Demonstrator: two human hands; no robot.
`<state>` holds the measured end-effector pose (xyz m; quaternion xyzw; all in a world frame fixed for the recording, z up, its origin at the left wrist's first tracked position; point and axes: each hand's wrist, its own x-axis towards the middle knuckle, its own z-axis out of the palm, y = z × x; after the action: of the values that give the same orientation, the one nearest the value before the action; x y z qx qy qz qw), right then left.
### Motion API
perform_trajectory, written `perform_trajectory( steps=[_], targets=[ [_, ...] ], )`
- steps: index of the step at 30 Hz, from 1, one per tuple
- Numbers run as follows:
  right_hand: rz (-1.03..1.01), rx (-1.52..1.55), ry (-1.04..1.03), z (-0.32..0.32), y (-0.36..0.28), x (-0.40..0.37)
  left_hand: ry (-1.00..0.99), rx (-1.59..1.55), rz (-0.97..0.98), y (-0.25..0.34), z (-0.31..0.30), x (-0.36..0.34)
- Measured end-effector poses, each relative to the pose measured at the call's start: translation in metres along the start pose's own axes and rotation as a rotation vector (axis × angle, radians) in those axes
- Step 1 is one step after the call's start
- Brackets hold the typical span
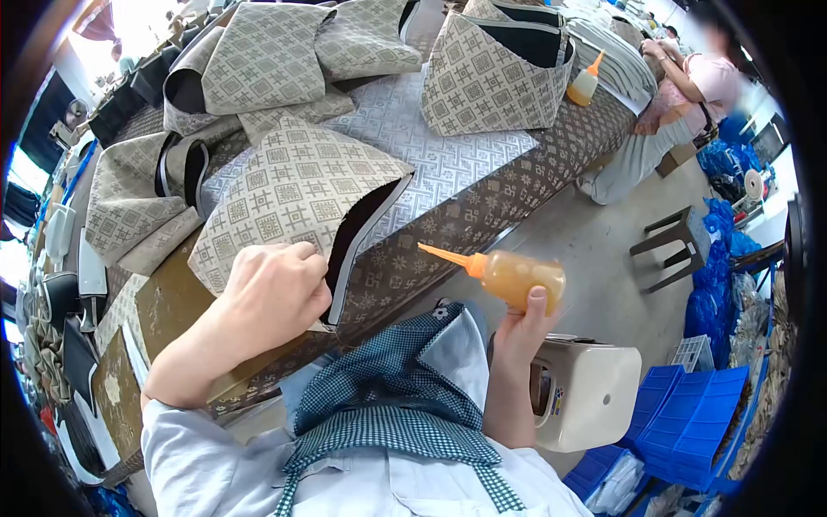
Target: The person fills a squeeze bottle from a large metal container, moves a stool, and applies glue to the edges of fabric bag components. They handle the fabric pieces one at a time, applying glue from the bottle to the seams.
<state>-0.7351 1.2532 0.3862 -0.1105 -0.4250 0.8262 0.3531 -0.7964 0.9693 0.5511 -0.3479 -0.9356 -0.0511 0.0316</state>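
In my right hand is a squeeze bottle of amber liquid, tipped on its side, its orange nozzle pointing left. My left hand has its fingers curled onto the near edge of a beige patterned fabric piece. That piece bulges up from the table, with a dark lining and a pale strip along its open right edge. The left fingertips are partly hidden. A gap separates the nozzle from the fabric edge.
More patterned pieces lie across the cloth-covered table. A second squeeze bottle stands at its far right, near a seated person. A dark stool, a beige stool and blue crates occupy the floor at right.
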Motion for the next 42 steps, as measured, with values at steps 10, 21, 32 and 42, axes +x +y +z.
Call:
perform_trajectory(
  steps=[10, 21, 32, 42],
  targets=[
    [-0.223, -0.236, -0.118, 0.052, 0.028, 0.058, 0.123, -0.015, 0.004, -0.001, -0.003, -0.006],
    [-0.275, -0.360, -0.201, 0.065, 0.045, 0.079, 0.022, 0.018, 0.033, 0.000, 0.001, -0.006],
    [-0.082, -0.255, -0.171, 0.056, 0.061, 0.075, 0.001, 0.004, 0.031, 0.001, 0.003, -0.007],
    [0.162, -0.160, -0.189, 0.052, 0.068, 0.061, 0.035, 0.019, 0.037, 0.002, 0.010, -0.010]
  ],
)
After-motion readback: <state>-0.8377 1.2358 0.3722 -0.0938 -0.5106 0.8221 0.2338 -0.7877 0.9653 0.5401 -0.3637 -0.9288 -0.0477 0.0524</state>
